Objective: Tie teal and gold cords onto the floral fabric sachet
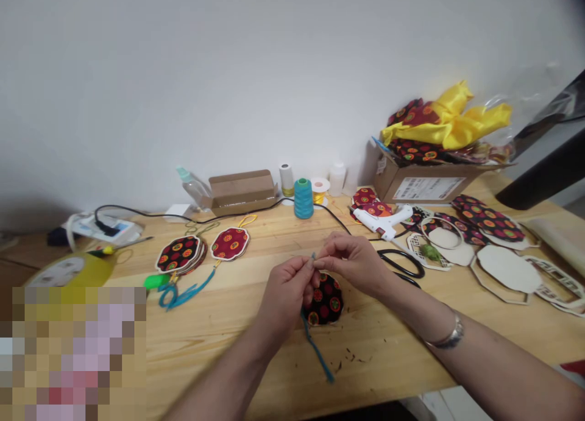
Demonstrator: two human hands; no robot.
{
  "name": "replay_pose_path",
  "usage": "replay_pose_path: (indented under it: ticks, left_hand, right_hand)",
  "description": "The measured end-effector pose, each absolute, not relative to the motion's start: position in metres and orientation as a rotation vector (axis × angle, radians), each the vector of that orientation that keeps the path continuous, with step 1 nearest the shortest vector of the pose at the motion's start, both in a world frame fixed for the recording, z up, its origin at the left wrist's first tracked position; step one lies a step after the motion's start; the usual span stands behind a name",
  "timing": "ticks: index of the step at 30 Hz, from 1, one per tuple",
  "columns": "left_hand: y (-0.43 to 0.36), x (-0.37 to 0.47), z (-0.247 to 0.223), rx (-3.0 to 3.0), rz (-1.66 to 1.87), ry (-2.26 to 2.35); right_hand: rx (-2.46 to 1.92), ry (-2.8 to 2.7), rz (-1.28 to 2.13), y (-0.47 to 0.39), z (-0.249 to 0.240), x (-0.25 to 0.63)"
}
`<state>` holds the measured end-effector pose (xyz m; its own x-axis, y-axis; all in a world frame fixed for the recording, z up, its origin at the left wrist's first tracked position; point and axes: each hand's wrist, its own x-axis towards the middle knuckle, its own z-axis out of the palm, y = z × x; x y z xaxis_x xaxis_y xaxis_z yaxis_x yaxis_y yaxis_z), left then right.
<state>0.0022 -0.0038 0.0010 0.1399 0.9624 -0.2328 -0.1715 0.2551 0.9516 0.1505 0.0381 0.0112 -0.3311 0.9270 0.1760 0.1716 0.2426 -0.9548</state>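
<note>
"Cord (315, 348): where?"
"Trailing below the left hand (287, 287), beside the patch (326, 302)."
"And the right hand (351, 259)?"
"I see both pinched closed, fingertips meeting, apparently on the cord, though that spot's too small to be sure."

The middle fabric disc (326, 302) is black, scattered with red, orange and green roundels; the trailing cord (325, 368) is teal blue, as is the thread cone (303, 200). The cream-rimmed ornament (230, 244) is maroon with orange roundels. The satin cloth (457, 128) is plain yellow, the glue gun (381, 223) white, the tabletop (219, 348) pale grained brown.
</note>
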Motion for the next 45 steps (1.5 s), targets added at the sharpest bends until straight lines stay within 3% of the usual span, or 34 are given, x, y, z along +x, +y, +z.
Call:
replay_pose_path:
  ticks: [21,34,45]
  left_hand:
    - [-0.007,0.004,0.013,1.115,0.933,1.129]
    - [-0.007,0.004,0.014,0.763,0.945,0.839]
    - [-0.005,0.006,0.014,0.759,0.986,0.953]
  right_hand:
    - [-0.862,-1.44,1.774,0.045,0.01,0.159]
    - [-0.915,-1.319,1.747,0.045,0.014,0.158]
    - [-1.02,-1.337,1.607,0.045,0.012,0.157]
